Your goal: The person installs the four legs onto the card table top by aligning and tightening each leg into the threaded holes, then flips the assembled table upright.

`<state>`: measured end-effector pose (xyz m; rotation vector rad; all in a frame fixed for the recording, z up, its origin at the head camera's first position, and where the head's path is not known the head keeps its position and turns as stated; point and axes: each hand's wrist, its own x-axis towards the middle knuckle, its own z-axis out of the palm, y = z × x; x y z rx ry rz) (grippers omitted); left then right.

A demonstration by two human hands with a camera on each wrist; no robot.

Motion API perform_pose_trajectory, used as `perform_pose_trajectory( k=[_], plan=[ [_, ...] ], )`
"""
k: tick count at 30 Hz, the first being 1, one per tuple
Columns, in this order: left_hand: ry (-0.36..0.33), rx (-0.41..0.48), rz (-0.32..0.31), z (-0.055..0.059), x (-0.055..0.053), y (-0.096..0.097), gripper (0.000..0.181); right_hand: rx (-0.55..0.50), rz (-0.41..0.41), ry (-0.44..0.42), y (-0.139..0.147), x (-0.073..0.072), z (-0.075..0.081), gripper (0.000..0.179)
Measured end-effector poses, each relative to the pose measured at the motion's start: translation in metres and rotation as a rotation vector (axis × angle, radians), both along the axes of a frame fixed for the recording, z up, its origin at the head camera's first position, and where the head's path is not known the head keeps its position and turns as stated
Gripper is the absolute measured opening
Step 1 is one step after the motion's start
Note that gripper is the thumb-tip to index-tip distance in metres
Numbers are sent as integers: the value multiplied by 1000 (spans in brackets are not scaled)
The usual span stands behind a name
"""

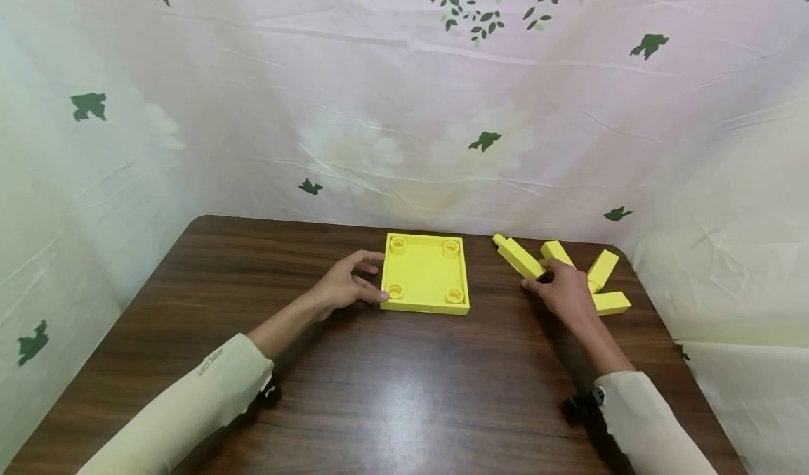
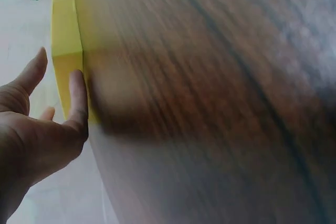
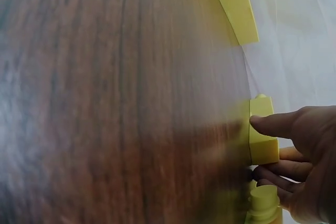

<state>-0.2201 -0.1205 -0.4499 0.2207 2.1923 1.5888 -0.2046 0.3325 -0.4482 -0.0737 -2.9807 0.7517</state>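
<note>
A shallow yellow square tray-like panel [image 1: 425, 268] with a round socket in each corner lies on the table. At its left edge is my left hand [image 1: 344, 283], thumb touching near the front corner and fingers loosely extended beside the side wall. My right hand [image 1: 564, 294] pinches the near end of a yellow square bar [image 1: 520, 256], whose far end has a round knob. In the right wrist view the thumb presses one face of that bar [image 3: 263, 140], the other fingers behind it. Several similar yellow bars [image 1: 603, 270] lie around the right hand, which partly hides them.
A dark wood-grain table [image 1: 404, 384] carries everything. Close behind it hangs a pale curtain [image 1: 392, 109] printed with leaves and birds, which also runs along both sides. The loose bars lie near the table's right back corner.
</note>
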Motion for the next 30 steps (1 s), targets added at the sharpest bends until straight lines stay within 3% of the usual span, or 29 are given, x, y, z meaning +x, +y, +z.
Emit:
perform_pose_trajectory(
  k=[10, 22, 30],
  plan=[
    [-55, 59, 17, -7, -2, 0, 78, -71, -60, 55, -2, -1, -9, 55],
    [-119, 173, 34, -12, -3, 3, 79, -194, -95, 83, 6, 0, -6, 58],
    [-161, 230, 67, -13, -5, 5, 77, -447, -165, 71, 10, 1, 0, 64]
  ],
)
